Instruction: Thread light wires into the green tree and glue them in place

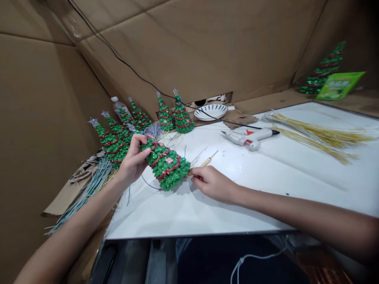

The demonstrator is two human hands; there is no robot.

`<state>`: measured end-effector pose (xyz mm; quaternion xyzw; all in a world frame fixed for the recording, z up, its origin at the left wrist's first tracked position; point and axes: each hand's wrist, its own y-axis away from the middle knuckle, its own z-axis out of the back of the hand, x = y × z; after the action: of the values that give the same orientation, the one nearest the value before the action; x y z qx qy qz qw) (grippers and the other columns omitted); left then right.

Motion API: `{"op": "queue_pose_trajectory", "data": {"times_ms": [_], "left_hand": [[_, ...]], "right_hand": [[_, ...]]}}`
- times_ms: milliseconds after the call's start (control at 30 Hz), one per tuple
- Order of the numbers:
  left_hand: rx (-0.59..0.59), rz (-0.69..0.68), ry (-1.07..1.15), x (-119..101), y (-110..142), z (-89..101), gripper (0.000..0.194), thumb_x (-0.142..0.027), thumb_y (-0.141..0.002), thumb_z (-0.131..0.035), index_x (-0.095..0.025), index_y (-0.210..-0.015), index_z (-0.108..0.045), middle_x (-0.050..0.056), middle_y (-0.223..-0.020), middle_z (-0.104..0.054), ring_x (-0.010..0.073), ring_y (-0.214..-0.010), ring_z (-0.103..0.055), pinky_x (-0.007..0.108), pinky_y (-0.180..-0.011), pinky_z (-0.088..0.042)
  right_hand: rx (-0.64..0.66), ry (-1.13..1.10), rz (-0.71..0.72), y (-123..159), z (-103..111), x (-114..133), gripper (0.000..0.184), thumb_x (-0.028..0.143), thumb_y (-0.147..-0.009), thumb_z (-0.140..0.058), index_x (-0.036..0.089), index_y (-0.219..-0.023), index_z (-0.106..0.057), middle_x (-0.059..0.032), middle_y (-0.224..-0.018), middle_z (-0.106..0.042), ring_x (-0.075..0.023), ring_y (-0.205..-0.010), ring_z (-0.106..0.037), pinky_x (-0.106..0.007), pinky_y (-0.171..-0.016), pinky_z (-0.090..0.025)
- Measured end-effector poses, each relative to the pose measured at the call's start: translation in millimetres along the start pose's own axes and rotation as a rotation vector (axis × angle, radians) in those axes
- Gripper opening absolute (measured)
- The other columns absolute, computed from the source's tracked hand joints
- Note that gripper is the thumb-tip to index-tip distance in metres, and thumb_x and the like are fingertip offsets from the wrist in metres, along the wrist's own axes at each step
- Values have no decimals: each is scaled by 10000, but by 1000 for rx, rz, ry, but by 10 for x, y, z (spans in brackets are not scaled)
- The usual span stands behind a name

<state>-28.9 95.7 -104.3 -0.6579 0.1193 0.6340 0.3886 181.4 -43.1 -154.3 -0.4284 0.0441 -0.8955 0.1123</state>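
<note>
A small green Christmas tree (168, 163) with red garlands and glitter is tilted on its side above the white table. My left hand (134, 159) grips its upper part between thumb and fingers, with the star end toward the upper left. My right hand (213, 183) is closed at the tree's base, fingertips against or just under its rim. What its fingers pinch is hidden. An awl with a pale wooden handle (205, 162) shows just behind the right hand, its thin metal tip pointing up and right; whether the hand touches it I cannot tell.
Several similar trees (184, 116) stand along the back and left. A white glue gun (251, 138) lies right of centre, its black cable (130, 65) running overhead. Yellow wire strands (322, 134), a striped plate (211, 112), blue-green strands (89, 193) and a green packet (340, 86) lie around.
</note>
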Motion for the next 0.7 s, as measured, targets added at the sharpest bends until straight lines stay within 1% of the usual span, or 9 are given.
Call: {"op": "queue_pose_trajectory", "data": {"times_ms": [67, 133, 200, 300, 400, 467, 533, 600, 700], "left_hand": [[-4, -9, -22, 23, -3, 25, 273, -266, -823, -626, -280, -959, -390, 10, -1177, -477, 166, -890, -629, 242, -567, -505], [-4, -21, -25, 36, 0, 40, 286, -250, -809, -637, -274, -953, -392, 5, -1163, -482, 158, -863, -630, 248, -573, -498], [-8, -20, 4, 38, 4, 45, 297, -232, -796, -651, -266, -943, -395, 3, -1147, -483, 145, -836, -622, 251, -595, -504], [-2, -5, 62, 27, 7, 43, 313, -224, -772, -686, -254, -929, -417, 4, -1139, -475, 135, -838, -604, 240, -624, -514], [6, -7, 69, 6, 5, 39, 339, -212, -738, -733, -237, -914, -444, 3, -1130, -466, 128, -857, -590, 217, -642, -505], [6, -12, 63, -9, 1, 36, 336, -200, -733, -746, -226, -900, -455, -1, -1117, -462, 133, -890, -598, 229, -699, -511], [8, -12, 68, -19, -4, 35, 314, -198, -745, -739, -220, -890, -461, -5, -1105, -464, 150, -934, -608, 258, -766, -516], [7, -8, 79, -22, -8, 41, 292, -197, -759, -725, -219, -885, -463, -7, -1098, -473, 159, -954, -610, 276, -793, -517], [-6, 8, 94, -13, -5, 62, 277, -181, -765, -704, -224, -886, -459, -8, -1099, -485, 152, -938, -598, 253, -735, -511]], "right_hand": [[-1, -69, -19, -35, -13, -19, 180, 182, -840, -447, 159, -820, -624, 21, -631, -520, -98, -585, -436, -227, -552, -289], [-8, -103, 0, -65, -26, -33, 194, 230, -868, -444, 163, -783, -604, 19, -640, -515, -103, -602, -444, -228, -553, -289], [-13, -116, 8, -84, -37, -43, 206, 226, -871, -434, 164, -757, -594, 15, -652, -520, -107, -624, -455, -229, -566, -296], [-19, -144, -41, -92, -53, -56, 199, 224, -860, -448, 160, -743, -596, 24, -618, -485, -101, -594, -420, -228, -543, -278], [-14, -215, -96, -82, -71, -66, 165, 280, -861, -501, 163, -816, -609, 56, -540, -420, -88, -519, -357, -225, -488, -228], [-15, -246, -128, -72, -77, -63, 154, 307, -859, -529, 170, -865, -601, 76, -498, -398, -83, -479, -341, -224, -464, -209], [-13, -256, -151, -63, -75, -48, 142, 307, -859, -536, 175, -864, -586, 77, -488, -422, -82, -465, -361, -221, -456, -220], [5, -264, -164, -58, -67, -25, 132, 291, -862, -525, 174, -845, -585, 60, -506, -478, -90, -483, -422, -217, -469, -266], [29, -262, -148, -57, -60, -2, 143, 274, -866, -512, 167, -820, -596, 22, -575, -555, -117, -564, -526, -229, -528, -342]]}}
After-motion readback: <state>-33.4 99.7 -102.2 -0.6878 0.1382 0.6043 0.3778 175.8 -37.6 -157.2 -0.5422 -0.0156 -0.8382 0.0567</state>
